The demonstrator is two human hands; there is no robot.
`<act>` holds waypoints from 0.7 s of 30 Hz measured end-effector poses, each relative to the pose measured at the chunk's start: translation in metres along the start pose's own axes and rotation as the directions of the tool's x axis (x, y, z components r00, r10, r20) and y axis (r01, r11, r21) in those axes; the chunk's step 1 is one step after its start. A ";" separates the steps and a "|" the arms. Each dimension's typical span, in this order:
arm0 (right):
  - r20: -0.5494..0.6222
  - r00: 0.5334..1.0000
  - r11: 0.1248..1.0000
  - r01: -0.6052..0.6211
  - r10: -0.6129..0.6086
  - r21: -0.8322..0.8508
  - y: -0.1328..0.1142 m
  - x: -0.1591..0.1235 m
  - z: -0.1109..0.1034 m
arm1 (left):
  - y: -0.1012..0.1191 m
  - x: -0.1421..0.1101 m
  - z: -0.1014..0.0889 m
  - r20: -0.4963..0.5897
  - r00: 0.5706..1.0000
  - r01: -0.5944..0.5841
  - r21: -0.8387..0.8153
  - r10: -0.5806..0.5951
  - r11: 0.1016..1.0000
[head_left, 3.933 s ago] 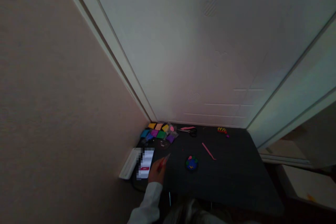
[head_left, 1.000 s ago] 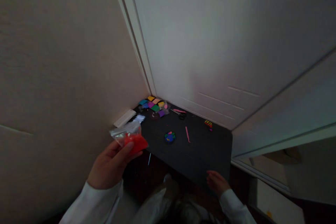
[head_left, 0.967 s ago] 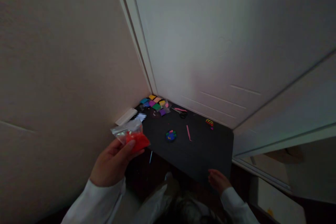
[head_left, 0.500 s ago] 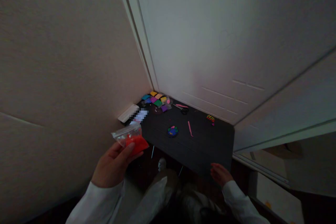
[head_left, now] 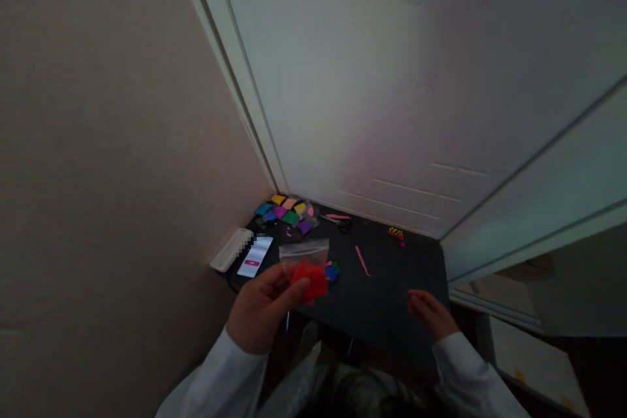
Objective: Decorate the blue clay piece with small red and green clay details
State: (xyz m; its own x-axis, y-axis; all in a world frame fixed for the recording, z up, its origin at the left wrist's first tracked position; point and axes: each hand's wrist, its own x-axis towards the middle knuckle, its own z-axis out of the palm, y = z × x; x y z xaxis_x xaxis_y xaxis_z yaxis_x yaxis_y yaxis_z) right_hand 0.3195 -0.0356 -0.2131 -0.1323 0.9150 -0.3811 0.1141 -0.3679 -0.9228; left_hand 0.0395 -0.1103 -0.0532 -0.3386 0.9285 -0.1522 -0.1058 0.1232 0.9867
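The left hand [head_left: 264, 309] pinches a clear plastic zip bag with bright red contents [head_left: 309, 279] between thumb and fingers, above the near left part of the black tabletop [head_left: 382, 313]. The right hand [head_left: 432, 313] is over the near right part, fingers curled; whether they grip anything, I cannot tell. Partly behind the bag lies a round blue, green and pink piece [head_left: 332, 273], with a slim pink plastic tool [head_left: 362, 261] to its right. Left of the bag lies a lit white-screened phone [head_left: 255, 258]; small multicoloured packets [head_left: 290, 216] lie at far left.
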 end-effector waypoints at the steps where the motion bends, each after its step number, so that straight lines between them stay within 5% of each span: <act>1: -0.009 0.997 0.997 0.071 -0.071 -0.013 -0.018 0.000 0.008 | 0.005 0.008 -0.003 0.063 0.998 -0.033 0.067 0.029 0.997; 7: -0.006 0.874 0.865 0.480 -0.486 -0.148 -0.134 -0.034 0.063 | 0.029 0.048 -0.019 0.394 0.900 -0.380 0.501 0.186 0.777; 8: -0.002 0.827 0.812 0.552 -0.563 -0.191 -0.149 -0.043 0.073 | 0.031 0.053 -0.018 0.452 0.869 -0.438 0.517 0.201 0.736; 10: 0.110 0.598 0.499 0.744 -0.794 -0.444 -0.171 -0.059 0.089 | 0.034 0.060 -0.014 0.563 0.795 -0.547 0.502 0.227 0.670; 12: 0.162 0.509 0.345 0.752 -0.845 -0.562 -0.180 -0.067 0.099 | 0.035 0.064 -0.008 0.632 0.726 -0.635 0.466 0.271 0.616; 16: 0.102 0.540 0.383 0.706 -0.836 -0.595 -0.176 -0.068 0.098 | 0.034 0.067 0.004 0.685 0.628 -0.752 0.411 0.369 0.516; 21: 0.047 0.577 0.467 0.703 -0.815 -0.537 -0.169 -0.070 0.084 | 0.038 0.065 0.020 0.717 0.572 -0.791 0.351 0.400 0.502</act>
State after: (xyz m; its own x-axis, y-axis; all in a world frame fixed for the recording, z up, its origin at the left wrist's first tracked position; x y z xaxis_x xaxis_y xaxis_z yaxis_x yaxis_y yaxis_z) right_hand 0.2267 -0.0515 -0.0352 -0.2158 0.8205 0.5294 0.4894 0.5601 -0.6685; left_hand 0.0324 -0.0383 -0.0247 0.4342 0.8309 0.3479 0.5427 -0.5495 0.6352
